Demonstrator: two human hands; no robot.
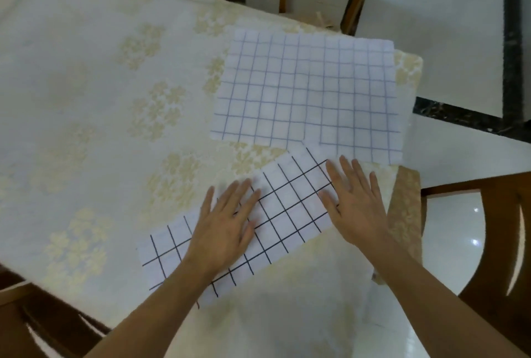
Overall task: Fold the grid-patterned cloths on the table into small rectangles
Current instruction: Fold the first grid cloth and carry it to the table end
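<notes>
We find the white cloth with the black grid (275, 214) lying as a long folded strip at the near right of the table with the cream floral covering (86, 84), its far end touching the two white cloths with the blue grid (304, 90), which lie flat and overlapping near the far right corner. Our left hand (224, 225) and right hand (353, 202) both press flat on the strip, fingers straight and slightly spread, gripping nothing. In our judgement the crease should be smoothed outward from the middle and the long edges checked for alignment before the next fold
</notes>
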